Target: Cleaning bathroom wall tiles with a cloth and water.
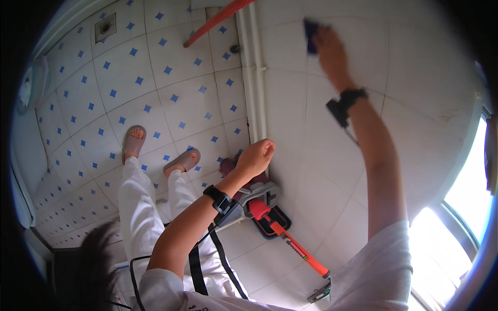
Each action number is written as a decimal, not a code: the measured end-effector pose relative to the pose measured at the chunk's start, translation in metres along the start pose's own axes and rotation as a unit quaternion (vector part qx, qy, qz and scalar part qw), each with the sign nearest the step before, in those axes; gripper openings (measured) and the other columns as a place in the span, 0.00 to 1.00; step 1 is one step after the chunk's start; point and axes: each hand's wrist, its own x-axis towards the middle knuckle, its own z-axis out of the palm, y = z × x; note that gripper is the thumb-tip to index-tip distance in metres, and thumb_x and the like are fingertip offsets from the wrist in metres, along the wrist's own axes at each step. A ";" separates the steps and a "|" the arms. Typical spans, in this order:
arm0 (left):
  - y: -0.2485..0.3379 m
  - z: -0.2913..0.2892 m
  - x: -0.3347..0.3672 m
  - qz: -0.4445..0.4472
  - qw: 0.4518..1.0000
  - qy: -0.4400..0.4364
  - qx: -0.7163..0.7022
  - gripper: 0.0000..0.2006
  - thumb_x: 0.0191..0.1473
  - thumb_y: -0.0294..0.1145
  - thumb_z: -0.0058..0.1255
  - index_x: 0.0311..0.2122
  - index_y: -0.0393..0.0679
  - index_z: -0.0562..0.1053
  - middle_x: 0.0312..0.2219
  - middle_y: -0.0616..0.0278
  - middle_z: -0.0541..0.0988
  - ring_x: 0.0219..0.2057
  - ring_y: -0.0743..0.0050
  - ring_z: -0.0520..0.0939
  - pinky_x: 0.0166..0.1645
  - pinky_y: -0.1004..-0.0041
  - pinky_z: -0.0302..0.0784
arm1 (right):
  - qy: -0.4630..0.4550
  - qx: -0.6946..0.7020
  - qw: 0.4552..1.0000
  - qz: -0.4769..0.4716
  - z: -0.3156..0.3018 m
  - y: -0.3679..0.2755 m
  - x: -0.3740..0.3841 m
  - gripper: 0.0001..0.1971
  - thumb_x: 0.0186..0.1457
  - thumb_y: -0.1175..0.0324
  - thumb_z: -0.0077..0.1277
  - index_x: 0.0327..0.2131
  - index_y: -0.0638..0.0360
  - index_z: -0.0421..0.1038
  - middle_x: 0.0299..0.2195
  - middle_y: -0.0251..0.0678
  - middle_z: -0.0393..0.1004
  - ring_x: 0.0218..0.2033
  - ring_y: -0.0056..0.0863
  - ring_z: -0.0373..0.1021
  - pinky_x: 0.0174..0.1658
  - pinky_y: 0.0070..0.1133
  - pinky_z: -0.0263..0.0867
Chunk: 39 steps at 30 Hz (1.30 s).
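My right hand [333,51] is stretched out far up the white tiled wall [345,119]. It presses a flat, dark blue cloth [311,35] against the tiles; motion blurs the hand and cloth, so folds and edges are hard to make out. Lower down, my left hand [257,157] is closed in a loose fist with nothing visible in it. It hovers in front of the white pipes [255,78] that run along the foot of the wall. Both wrists wear black strapped devices.
An orange-red handled tool [295,248] leans by a grey and black bin-like thing [275,199] below my left hand. A red pole [218,23] crosses the far floor. The patterned floor [124,67] has a drain [106,28]. A bright window [441,254] stands at right.
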 end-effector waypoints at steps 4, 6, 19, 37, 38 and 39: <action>0.002 -0.004 -0.010 -0.028 1.000 -0.006 0.008 0.12 0.52 0.34 0.39 0.38 0.39 0.69 0.33 0.53 0.76 0.36 0.60 0.77 0.40 0.70 0.71 | -0.155 0.039 0.985 -0.056 0.054 -0.084 -0.191 0.20 0.49 0.68 0.40 0.46 0.65 0.61 0.49 0.41 0.61 0.54 0.34 0.55 0.54 0.25 0.55; 0.012 0.003 -0.013 -0.022 0.999 -0.034 0.015 0.12 0.52 0.34 0.39 0.38 0.39 0.70 0.34 0.53 0.76 0.37 0.60 0.76 0.40 0.70 0.71 | -0.266 0.149 0.952 0.002 0.045 -0.094 -0.288 0.15 0.48 0.71 0.42 0.42 0.60 0.66 0.50 0.37 0.61 0.55 0.33 0.53 0.53 0.25 0.56; 0.133 0.079 -0.010 0.130 0.986 -0.099 0.043 0.12 0.52 0.35 0.39 0.38 0.41 0.70 0.36 0.57 0.74 0.38 0.61 0.75 0.41 0.70 0.69 | 0.083 -0.196 0.977 0.028 -0.211 0.112 -0.049 0.17 0.48 0.72 0.40 0.44 0.54 0.65 0.45 0.34 0.67 0.48 0.33 0.61 0.50 0.24 0.58; 0.138 0.039 -0.053 0.112 0.980 -0.123 0.106 0.12 0.51 0.36 0.40 0.35 0.41 0.71 0.30 0.58 0.77 0.33 0.62 0.77 0.38 0.69 0.71 | -0.129 -0.192 0.973 0.021 -0.210 0.099 -0.077 0.23 0.45 0.80 0.37 0.47 0.52 0.64 0.55 0.35 0.55 0.58 0.33 0.47 0.60 0.28 0.42; 0.133 0.039 -0.056 0.114 0.980 -0.122 0.109 0.12 0.51 0.36 0.40 0.35 0.41 0.71 0.30 0.58 0.77 0.32 0.62 0.78 0.37 0.69 0.71 | -0.071 -0.130 0.988 0.033 -0.204 0.105 -0.067 0.24 0.43 0.82 0.37 0.46 0.55 0.65 0.54 0.37 0.56 0.58 0.34 0.48 0.60 0.29 0.43; 0.127 0.037 -0.058 0.107 0.980 -0.122 0.113 0.12 0.51 0.36 0.40 0.35 0.41 0.71 0.30 0.58 0.77 0.32 0.62 0.78 0.37 0.69 0.71 | -0.072 -0.123 0.989 0.034 -0.196 0.100 -0.073 0.24 0.43 0.82 0.37 0.46 0.55 0.65 0.54 0.37 0.56 0.58 0.34 0.48 0.60 0.29 0.43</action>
